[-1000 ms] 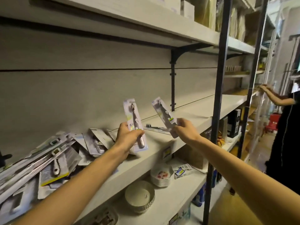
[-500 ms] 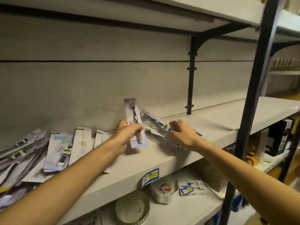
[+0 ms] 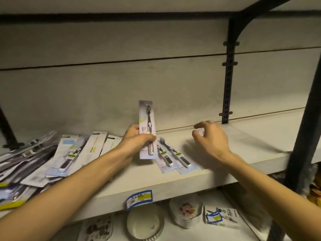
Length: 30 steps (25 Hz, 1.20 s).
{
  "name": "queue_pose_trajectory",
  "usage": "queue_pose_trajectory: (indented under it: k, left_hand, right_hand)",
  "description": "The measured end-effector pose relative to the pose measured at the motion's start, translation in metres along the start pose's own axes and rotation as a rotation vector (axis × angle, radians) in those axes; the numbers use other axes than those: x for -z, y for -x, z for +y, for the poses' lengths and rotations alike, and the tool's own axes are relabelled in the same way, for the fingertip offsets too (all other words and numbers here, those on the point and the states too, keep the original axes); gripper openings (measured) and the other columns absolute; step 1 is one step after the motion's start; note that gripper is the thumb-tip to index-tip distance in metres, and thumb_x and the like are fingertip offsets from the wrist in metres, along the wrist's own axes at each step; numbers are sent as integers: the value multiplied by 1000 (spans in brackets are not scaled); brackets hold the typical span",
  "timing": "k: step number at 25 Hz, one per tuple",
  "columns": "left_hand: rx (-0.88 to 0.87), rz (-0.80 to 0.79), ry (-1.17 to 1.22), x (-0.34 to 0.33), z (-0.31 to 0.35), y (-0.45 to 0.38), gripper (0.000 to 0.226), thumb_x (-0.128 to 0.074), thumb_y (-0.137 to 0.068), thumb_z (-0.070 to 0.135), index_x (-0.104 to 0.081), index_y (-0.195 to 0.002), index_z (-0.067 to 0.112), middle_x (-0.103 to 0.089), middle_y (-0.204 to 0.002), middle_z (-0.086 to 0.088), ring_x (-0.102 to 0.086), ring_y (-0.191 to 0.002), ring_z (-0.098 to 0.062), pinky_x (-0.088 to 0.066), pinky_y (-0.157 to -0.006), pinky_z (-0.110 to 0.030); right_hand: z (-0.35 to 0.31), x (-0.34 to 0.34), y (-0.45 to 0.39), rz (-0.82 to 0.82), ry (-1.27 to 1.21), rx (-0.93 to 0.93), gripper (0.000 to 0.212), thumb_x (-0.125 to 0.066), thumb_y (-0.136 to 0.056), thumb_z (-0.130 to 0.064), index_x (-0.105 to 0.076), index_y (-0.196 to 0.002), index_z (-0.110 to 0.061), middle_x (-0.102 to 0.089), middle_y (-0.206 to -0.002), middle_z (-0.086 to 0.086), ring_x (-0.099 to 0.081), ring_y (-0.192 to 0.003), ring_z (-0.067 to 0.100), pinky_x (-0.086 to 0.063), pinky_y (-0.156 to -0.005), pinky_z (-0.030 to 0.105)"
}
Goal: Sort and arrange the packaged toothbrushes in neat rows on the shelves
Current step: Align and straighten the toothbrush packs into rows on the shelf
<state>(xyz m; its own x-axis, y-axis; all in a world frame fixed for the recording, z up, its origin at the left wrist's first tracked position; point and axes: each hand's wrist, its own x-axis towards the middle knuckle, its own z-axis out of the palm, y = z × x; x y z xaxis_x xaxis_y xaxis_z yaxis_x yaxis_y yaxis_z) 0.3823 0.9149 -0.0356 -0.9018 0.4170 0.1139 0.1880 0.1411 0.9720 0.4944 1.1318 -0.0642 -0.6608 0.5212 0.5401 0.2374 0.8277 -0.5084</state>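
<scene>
My left hand grips a packaged toothbrush and holds it upright above the white shelf. Two packaged toothbrushes lie flat side by side on the shelf just right of that hand. My right hand hovers over the shelf to their right, fingers loosely curled and holding nothing. A loose heap of toothbrush packs covers the left part of the shelf.
A black bracket upright stands against the back wall, and a dark post rises at the shelf's front right. The lower shelf holds a round bowl, stacked floral dishes and a small packet.
My right hand has laid its pack flat beside the other one, let go and lifted away to the right. My left hand still holds its pack upright. The view moved closer.
</scene>
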Motion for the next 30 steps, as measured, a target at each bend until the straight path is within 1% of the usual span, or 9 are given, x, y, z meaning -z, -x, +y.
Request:
queue_pose_trajectory:
  k: [5, 8, 11, 13, 16, 18, 22, 25, 30]
  left_hand:
    - [-30, -54, 10, -45, 19, 5, 53, -76, -82, -2, -46, -124, 11, -71, -109, -13, -70, -87, -21, -56, -67, -26]
    - [-14, -112, -59, -85, 22, 8, 41, -75, -84, 1, -50, -107, 25, -69, -105, -7, -68, -86, -18, -55, -68, -23]
    - [19, -179, -109, -111, 17, 1, 54, -78, -83, 3, -51, -128, 14, -67, -118, -10, -69, -96, -20, -55, -74, -23]
    - [26, -192, -120, -119, 14, -4, 61, -79, -82, 5, -49, -134, 9, -67, -120, -10, -70, -100, -20, -56, -78, -24]
    - [3, -233, -266, -130, 10, -4, 27, -72, -89, 12, -57, -110, 20, -70, -96, 2, -67, -87, -12, -54, -91, -34]
    - [-104, -217, -449, -135, 8, -3, 14, -59, -95, 23, -55, -108, 26, -70, -88, 2, -66, -90, -18, -51, -95, -38]
    - [-204, -342, -777, -138, 7, -2, 50, -45, -92, 41, -57, -137, 22, -64, -135, -4, -56, -127, -26, -45, -107, -40]
    - [-234, -326, -841, -135, 5, -2, 47, -48, -96, 36, -51, -143, 28, -59, -142, -1, -53, -130, -23, -44, -107, -37]
    - [-210, -177, -1116, -87, 11, -17, 53, -44, -97, 54, -50, -142, 27, -51, -149, 2, -46, -135, -25, -39, -104, -37]
  right_hand:
    - [56, 14, -14, 11, -83, -64, 33, -56, -94, -31, -70, -121, -16, -68, -124, 4, -62, -111, 25, -48, -89, 35]
    - [69, 13, -17, 46, -250, -191, 29, -50, -96, -26, -72, -114, -17, -74, -112, 5, -66, -106, 27, -51, -87, 35]
    - [72, 8, -20, 10, -223, -165, 28, -48, -98, -28, -73, -102, -19, -75, -102, 9, -66, -99, 33, -53, -84, 39]
    - [71, 6, -21, 3, -181, -152, 30, -46, -99, -29, -73, -107, -18, -74, -107, 11, -66, -102, 34, -53, -85, 40]
    - [74, 0, -27, -15, -112, -160, 31, -44, -100, -29, -70, -111, -17, -72, -112, 13, -64, -106, 36, -53, -86, 40]
    - [74, -5, -28, -102, -39, -148, 33, -41, -101, -32, -68, -109, -16, -71, -112, 15, -62, -107, 37, -51, -85, 40]
    - [73, -9, -26, -215, 3, -121, 42, -34, -104, -40, -65, -121, -16, -68, -121, 15, -60, -112, 36, -50, -92, 42]
    - [72, -8, -27, -235, 33, -106, 48, -34, -103, -48, -64, -123, -16, -68, -122, 14, -61, -111, 35, -50, -93, 43]
    - [75, -13, -26, -290, 133, -68, 72, -30, -93, -73, -57, -132, -19, -65, -126, 8, -60, -111, 30, -48, -97, 46]
